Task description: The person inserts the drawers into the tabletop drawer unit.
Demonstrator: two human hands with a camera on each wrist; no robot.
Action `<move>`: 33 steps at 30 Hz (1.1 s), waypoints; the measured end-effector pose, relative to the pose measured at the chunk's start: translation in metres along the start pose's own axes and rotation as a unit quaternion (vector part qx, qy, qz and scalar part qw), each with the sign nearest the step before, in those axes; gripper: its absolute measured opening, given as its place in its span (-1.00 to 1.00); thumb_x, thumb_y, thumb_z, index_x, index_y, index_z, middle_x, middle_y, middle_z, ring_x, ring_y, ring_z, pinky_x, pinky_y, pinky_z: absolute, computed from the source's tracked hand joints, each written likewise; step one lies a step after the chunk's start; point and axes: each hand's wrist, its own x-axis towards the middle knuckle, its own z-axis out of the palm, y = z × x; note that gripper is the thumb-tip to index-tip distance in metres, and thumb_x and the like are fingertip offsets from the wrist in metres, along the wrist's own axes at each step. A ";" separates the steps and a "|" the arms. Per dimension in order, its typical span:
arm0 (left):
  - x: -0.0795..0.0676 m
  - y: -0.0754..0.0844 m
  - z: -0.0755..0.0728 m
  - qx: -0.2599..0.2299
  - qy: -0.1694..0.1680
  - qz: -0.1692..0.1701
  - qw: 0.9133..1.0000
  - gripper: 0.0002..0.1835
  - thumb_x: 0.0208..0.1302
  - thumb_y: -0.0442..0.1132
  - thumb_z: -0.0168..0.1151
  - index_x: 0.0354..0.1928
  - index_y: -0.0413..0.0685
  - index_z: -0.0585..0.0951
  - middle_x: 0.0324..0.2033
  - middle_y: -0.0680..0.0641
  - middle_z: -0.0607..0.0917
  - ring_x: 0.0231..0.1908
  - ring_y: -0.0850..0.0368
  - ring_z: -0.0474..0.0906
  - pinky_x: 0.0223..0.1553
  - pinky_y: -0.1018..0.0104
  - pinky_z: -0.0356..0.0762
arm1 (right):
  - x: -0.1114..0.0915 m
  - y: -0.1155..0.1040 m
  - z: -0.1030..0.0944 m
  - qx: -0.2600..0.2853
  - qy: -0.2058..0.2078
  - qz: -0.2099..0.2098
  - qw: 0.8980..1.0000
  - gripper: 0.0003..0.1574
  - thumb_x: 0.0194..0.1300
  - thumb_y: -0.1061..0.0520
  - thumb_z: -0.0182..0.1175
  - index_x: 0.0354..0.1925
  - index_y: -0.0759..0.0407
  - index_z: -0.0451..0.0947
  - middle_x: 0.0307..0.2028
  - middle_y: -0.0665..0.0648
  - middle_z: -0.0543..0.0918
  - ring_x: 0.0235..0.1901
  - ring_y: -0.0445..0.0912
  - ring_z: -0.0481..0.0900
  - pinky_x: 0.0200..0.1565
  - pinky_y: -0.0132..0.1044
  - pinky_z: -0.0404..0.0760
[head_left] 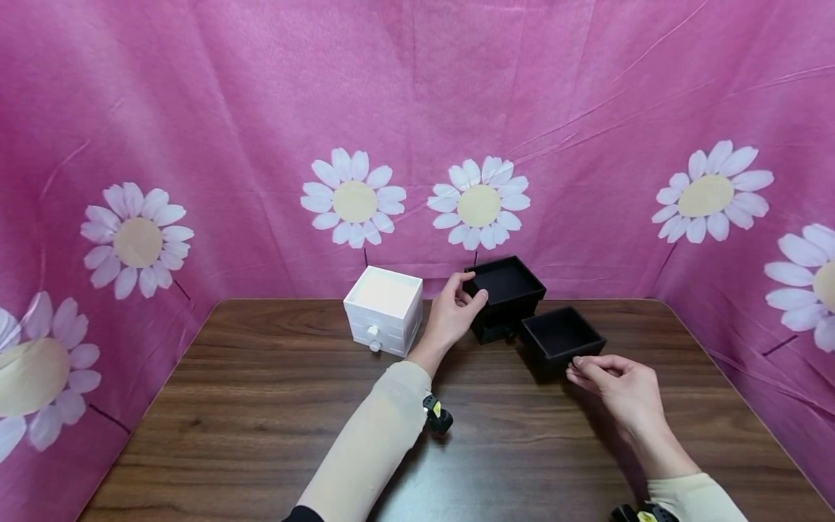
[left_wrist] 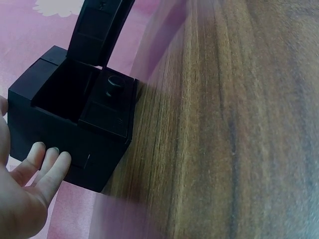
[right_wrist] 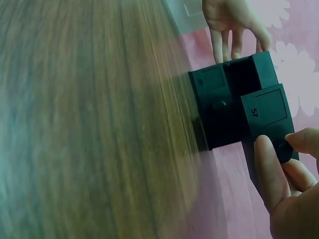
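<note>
A small black drawer box with a shallow open top stands on the table. My left hand grips its left side, fingers against the wall in the left wrist view. The upper slot gapes; below it a lower drawer with a round knob sits in the box. In front and to the right, a black drawer marked "57" is drawn out, its inside bare. Thumb and fingers of my right hand pinch the knob on its front, and the drawer tilts away from the box.
A white drawer box with two round knobs on its front stands to the left of the black one. Both are near the back edge of the brown wooden table. A pink cloth with daisies hangs behind and at the sides.
</note>
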 end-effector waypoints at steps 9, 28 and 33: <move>0.000 0.000 0.000 -0.002 0.001 0.000 1.000 -0.52 0.48 -0.04 0.35 0.38 0.12 0.61 -0.34 0.00 0.64 -0.37 0.32 0.50 -0.25 0.44 0.48 | -0.004 0.001 0.015 0.008 -0.006 -0.014 1.000 -0.69 0.42 0.47 0.30 -0.35 0.14 0.78 -0.44 0.01 0.86 -0.39 -0.19 0.87 -0.21 -0.32 0.82; -0.001 0.001 0.000 -0.004 -0.003 0.001 1.000 -0.52 0.49 -0.05 0.34 0.39 0.10 0.60 -0.31 -0.03 0.65 -0.33 0.26 0.52 -0.23 0.42 0.49 | -0.002 0.001 0.036 0.000 -0.010 -0.007 1.000 -0.83 0.42 0.44 0.33 -0.29 0.27 0.76 -0.43 0.02 0.85 -0.38 -0.18 0.87 -0.21 -0.29 0.83; -0.001 0.001 -0.001 -0.009 -0.005 0.001 1.000 -0.52 0.49 -0.05 0.34 0.39 0.10 0.60 -0.31 -0.04 0.65 -0.32 0.24 0.52 -0.23 0.42 0.48 | -0.002 0.001 0.040 -0.004 -0.008 -0.009 1.000 -0.87 0.44 0.42 0.33 -0.27 0.29 0.74 -0.43 0.00 0.85 -0.38 -0.18 0.87 -0.21 -0.29 0.83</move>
